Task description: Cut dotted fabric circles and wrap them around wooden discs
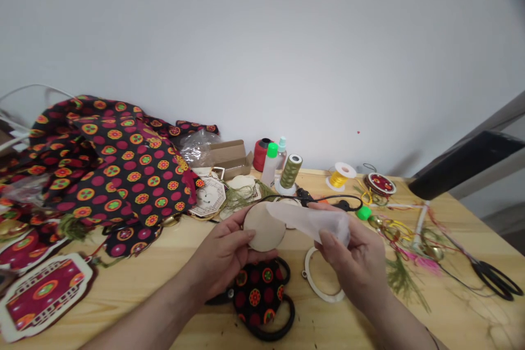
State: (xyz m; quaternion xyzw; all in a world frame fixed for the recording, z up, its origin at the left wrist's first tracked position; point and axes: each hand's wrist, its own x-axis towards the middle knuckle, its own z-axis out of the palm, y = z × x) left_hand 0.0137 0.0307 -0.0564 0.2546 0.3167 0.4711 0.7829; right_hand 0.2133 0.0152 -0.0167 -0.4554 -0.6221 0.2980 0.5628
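My left hand (232,240) grips a thin, pale round disc (264,228) by its edge, thumb on the face. My right hand (355,251) is closed around a whitish translucent squeeze bottle (305,217), tipped on its side. The bottle's narrow end points left and overlaps the disc's upper edge; whether they touch I cannot tell. Below my hands lies a piece of patterned dark fabric (259,292), on top of black-handled scissors (287,325). A pale ring (312,279) with a small loop rests under my right hand, which partly hides it.
Patterned cloth (123,164) is heaped at the left, near a framed ornament (47,295). Behind stand a green-capped bottle (269,167), an olive thread spool (291,171) and a yellow cord spool (340,176). A green cap (363,213) and more scissors (496,280) lie right.
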